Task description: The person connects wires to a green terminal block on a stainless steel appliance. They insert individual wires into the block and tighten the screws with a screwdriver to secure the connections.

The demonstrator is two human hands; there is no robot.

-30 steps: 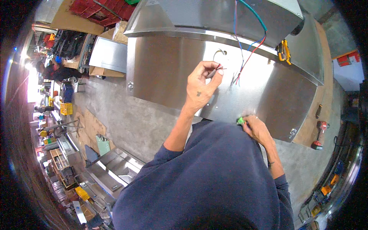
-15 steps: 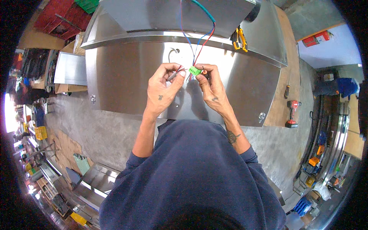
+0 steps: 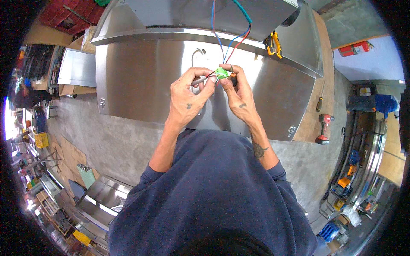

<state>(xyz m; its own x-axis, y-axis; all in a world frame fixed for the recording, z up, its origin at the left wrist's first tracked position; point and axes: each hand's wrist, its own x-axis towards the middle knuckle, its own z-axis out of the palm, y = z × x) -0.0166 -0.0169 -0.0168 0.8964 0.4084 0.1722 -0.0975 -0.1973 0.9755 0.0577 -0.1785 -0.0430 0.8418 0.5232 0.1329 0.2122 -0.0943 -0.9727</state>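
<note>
Two hands meet over the middle of a steel panel, well clear of its edges. The left hand pinches a grey wire; the right hand pinches a small green plug, lying crosswise. Red and blue wires run upward from it.

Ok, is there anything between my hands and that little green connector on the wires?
Nothing visible. The left hand and the right hand meet at the green connector, fingertips pinching it, in front of the steel panel. The red and blue wires run up from it.
</note>
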